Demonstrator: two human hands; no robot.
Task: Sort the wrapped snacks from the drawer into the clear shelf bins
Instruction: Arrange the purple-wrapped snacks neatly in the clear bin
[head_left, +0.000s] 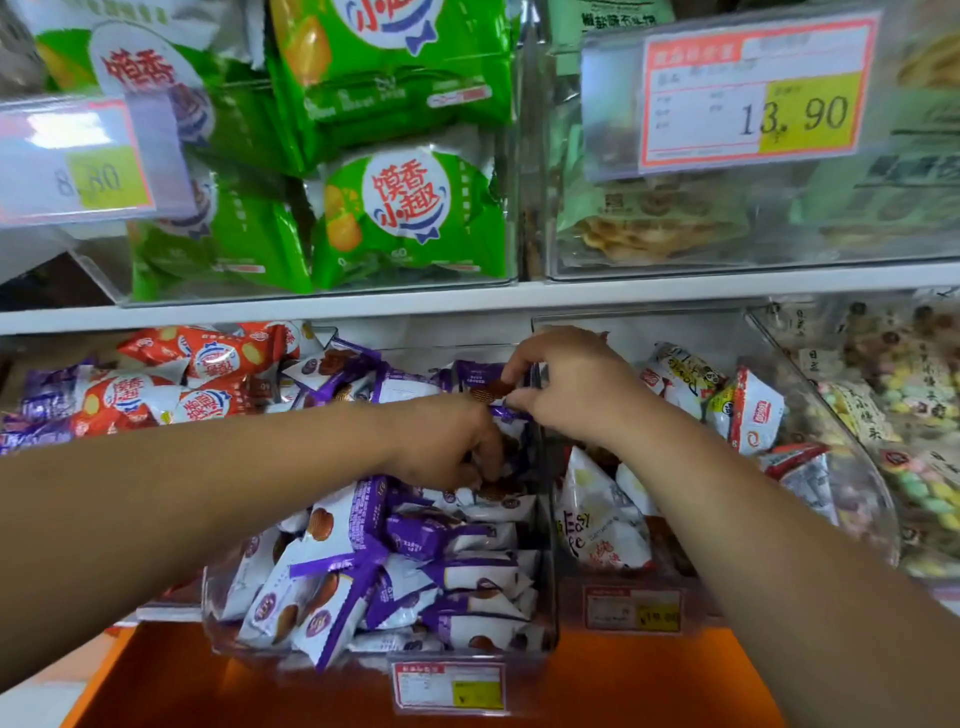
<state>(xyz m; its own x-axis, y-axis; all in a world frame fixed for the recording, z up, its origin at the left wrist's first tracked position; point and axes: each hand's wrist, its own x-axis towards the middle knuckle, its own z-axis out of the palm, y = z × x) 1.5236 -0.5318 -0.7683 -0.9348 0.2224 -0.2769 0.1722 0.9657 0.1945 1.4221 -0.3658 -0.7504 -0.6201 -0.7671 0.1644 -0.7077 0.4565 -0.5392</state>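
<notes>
Two hands, left (447, 441), right (566, 387); one pinched purple packet (479, 375)

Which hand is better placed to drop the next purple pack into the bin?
Right. The right hand pinches a purple pack above the clear bin; the left hand is fingers-down in the pile.

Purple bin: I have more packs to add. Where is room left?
Purple bin is heaped to its rim, left hand and right hand among its packs. Freer: next bin's back, beyond the right hand, above the white packs. Bare orange drawer floor flanks the price tag.
</notes>
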